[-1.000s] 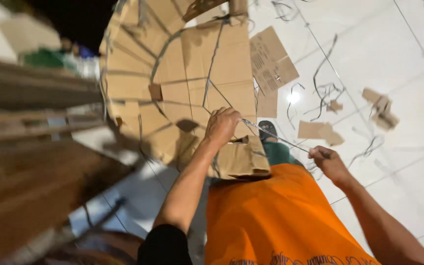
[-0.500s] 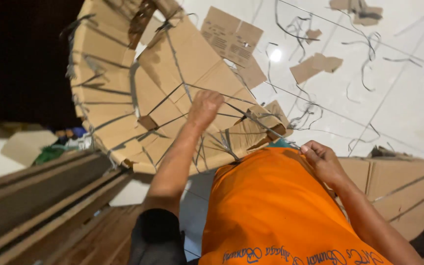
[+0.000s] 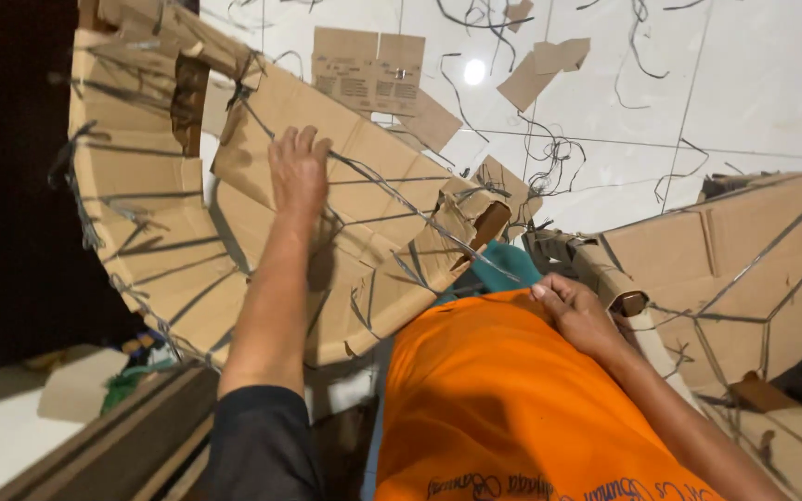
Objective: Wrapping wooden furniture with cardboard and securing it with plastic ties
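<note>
A large curved shell of brown cardboard panels (image 3: 160, 232) laced with dark wire fills the left and centre. My left hand (image 3: 297, 172) lies on one of its upper panels, arm stretched out, fingertips hooked over the panel's top edge. My right hand (image 3: 575, 314) rests against my orange shirt (image 3: 503, 399), fingers curled inward. It sits right beside the rim of a second wire-laced cardboard piece (image 3: 744, 269). Whether it grips that rim or a wire is hidden.
White floor tiles (image 3: 744, 83) carry cardboard scraps (image 3: 368, 70) and loose dark wire strands (image 3: 559, 148). Wooden planks (image 3: 113, 445) lie at the lower left beside a pale block (image 3: 76, 385). The far left is dark.
The view has swung, so the shell now sits higher and to the left. The second cardboard piece has come into view on the right. My right hand has drawn in against my shirt.
</note>
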